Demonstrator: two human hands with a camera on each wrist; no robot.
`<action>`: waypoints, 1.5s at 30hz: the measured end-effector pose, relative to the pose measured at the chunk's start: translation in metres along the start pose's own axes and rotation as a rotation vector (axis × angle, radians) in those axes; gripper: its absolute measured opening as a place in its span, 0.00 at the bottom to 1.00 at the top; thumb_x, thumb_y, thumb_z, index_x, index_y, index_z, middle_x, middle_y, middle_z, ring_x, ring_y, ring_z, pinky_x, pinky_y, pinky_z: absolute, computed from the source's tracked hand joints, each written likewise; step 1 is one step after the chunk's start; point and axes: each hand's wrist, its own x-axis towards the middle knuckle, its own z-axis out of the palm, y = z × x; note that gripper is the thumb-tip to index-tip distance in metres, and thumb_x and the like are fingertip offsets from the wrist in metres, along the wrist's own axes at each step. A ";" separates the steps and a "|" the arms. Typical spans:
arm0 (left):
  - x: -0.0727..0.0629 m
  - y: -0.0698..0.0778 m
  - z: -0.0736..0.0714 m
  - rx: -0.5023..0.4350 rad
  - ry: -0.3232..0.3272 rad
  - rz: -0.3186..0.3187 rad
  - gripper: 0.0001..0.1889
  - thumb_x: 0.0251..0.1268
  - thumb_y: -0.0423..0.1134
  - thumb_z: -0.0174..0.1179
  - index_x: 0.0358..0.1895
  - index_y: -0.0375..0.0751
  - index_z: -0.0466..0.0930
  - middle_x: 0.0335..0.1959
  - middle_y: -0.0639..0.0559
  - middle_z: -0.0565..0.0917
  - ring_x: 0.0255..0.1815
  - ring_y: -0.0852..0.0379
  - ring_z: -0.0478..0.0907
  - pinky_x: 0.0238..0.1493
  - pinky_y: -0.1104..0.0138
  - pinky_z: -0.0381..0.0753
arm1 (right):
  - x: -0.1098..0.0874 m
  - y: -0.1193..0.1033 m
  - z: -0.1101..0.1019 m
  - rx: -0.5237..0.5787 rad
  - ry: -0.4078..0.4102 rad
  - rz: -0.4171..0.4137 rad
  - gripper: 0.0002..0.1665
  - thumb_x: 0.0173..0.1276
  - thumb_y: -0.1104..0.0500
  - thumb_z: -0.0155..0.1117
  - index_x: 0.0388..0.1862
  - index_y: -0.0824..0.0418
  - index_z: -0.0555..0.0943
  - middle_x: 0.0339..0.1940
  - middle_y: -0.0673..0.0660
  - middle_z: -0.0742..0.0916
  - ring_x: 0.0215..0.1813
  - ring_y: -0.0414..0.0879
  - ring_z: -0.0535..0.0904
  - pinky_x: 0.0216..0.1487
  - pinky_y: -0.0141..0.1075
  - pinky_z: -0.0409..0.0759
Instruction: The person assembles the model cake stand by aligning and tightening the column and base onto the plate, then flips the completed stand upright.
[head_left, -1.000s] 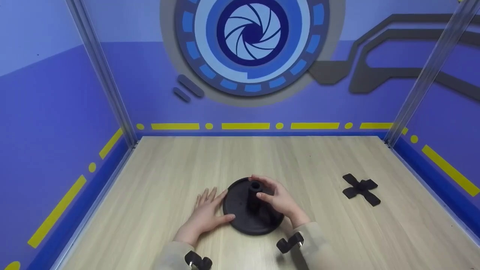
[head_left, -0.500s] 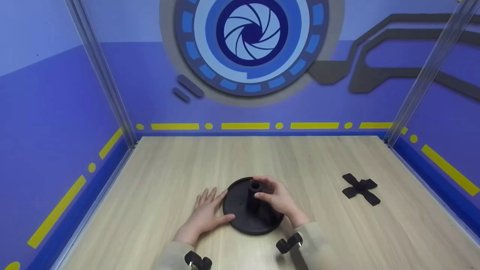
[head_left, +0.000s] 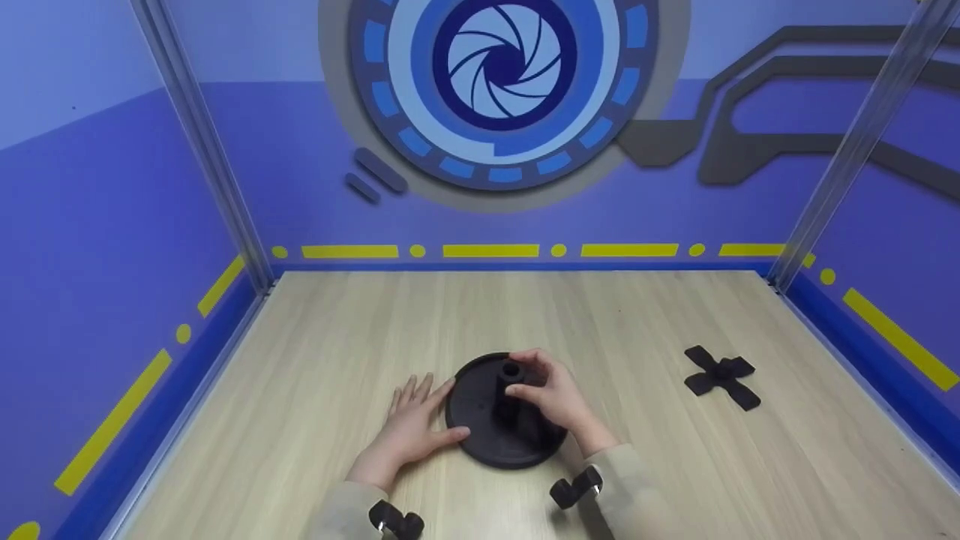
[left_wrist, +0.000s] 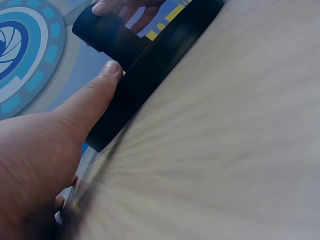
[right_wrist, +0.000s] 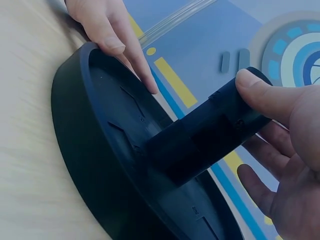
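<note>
Your left hand [head_left: 409,429] lay with thumb and fingers spread, the thumb over the rim of a round black base [head_left: 472,409]; both wrist views showed the base's deep side wall, which the head view mostly hid. The base sat on the pale wood-grain table [head_left: 337,322] with a black post [head_left: 506,405] upright in it, its hollow top seen from the head. Your right hand [head_left: 559,394] held that post near its top. Well apart to the right, only the head view showed a black four-armed piece [head_left: 722,377]. Blue-purple walls [head_left: 285,165] stood around. Marks [right_wrist: 195,210] inside the base were too small to read.
</note>
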 end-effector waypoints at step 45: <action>0.001 0.000 0.002 0.010 0.017 0.014 0.50 0.57 0.70 0.67 0.80 0.52 0.63 0.83 0.32 0.55 0.85 0.28 0.42 0.85 0.37 0.37 | 0.000 -0.002 0.004 -0.006 0.078 0.012 0.27 0.56 0.66 0.81 0.55 0.64 0.83 0.53 0.61 0.89 0.58 0.52 0.84 0.60 0.31 0.81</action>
